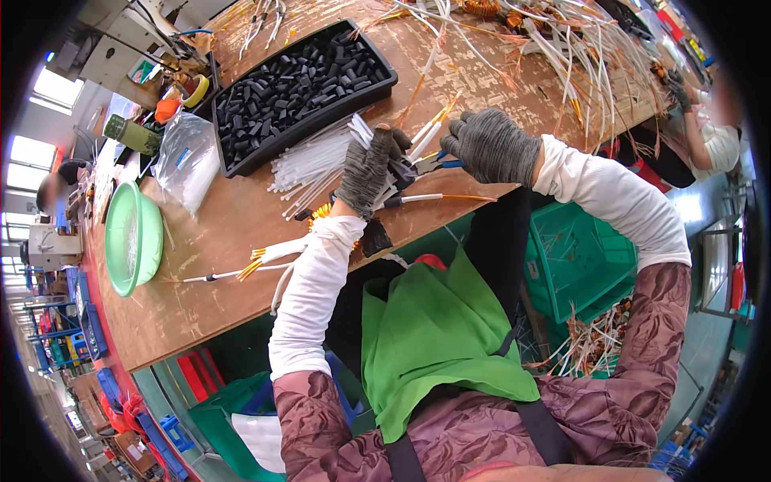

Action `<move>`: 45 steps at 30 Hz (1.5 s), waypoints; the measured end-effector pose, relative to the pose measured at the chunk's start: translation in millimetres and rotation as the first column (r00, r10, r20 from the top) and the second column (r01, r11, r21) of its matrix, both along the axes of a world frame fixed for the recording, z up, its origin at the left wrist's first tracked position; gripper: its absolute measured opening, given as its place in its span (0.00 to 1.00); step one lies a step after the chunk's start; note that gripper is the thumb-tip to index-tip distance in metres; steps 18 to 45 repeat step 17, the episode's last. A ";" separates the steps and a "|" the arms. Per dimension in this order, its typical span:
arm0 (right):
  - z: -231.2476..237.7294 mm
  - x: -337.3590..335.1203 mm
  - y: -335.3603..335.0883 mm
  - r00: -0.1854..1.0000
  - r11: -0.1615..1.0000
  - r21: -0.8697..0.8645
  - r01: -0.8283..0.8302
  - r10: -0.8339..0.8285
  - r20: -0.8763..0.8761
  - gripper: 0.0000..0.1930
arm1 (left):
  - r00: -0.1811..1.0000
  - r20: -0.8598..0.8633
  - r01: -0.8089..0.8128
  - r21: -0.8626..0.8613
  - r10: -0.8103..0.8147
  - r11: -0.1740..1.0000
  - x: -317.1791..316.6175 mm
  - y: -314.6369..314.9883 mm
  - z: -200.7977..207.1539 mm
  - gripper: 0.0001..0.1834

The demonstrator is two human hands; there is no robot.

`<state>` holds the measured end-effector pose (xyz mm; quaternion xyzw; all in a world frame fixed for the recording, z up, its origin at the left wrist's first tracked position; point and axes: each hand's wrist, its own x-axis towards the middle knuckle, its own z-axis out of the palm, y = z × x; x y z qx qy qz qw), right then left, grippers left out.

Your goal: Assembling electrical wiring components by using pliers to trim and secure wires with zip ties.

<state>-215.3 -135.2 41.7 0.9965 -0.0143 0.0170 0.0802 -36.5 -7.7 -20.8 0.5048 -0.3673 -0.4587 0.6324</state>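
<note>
Both hands wear grey knit gloves and work close together just above the near edge of the surface [241, 233]. The left hand [368, 170] is closed around a small bundle of white-sleeved wires [424, 135] whose bare copper tips fan up and to the right. The right hand [491, 146] is clamped on the blue handles of a pair of pliers [426, 166], whose nose points left into the bundle beside the left fingers.

These wires look light and springy: thin copper inside soft white tubing, stiff enough to hold a bend but easy to kink. The sleeving looks smooth, so I'd judge a knit glove gives useful grip. The sleeved part, below the stripped ends, seems the safest place to hold; the bare tips look sharp and easily splayed.

A second coil assembly with white leads [269, 255] lies on the surface by the left forearm. Behind the hands sits a loose heap of white sleeve tubes [313, 165], touching a black tray [249, 165] filled with short black tube pieces [297, 84]. Further left are a clear plastic bag [186, 157] and a green bowl [132, 237]. A tangle of finished wired coils [562, 48] crowds the far right of the surface, where another person's gloved hand [679, 88] works. A green crate [578, 257] stands under the surface by the right arm.
</note>
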 end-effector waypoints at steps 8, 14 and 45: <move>4.5 11.3 9.8 0.992 0.988 -0.139 -0.066 0.080 0.097 0.17 | 1.000 0.013 -0.020 0.000 0.020 1.000 9.1 -3.4 -12.4 0.29; -9.1 20.7 25.7 0.977 0.966 -0.244 -0.089 0.132 0.167 0.11 | 0.996 0.039 -0.079 -0.003 0.079 0.997 9.9 -5.6 -12.1 0.32; -16.7 20.9 25.8 0.997 0.991 -0.120 -0.063 0.066 0.026 0.14 | 0.996 0.012 -0.089 -0.002 0.089 0.996 12.1 -5.3 -11.7 0.34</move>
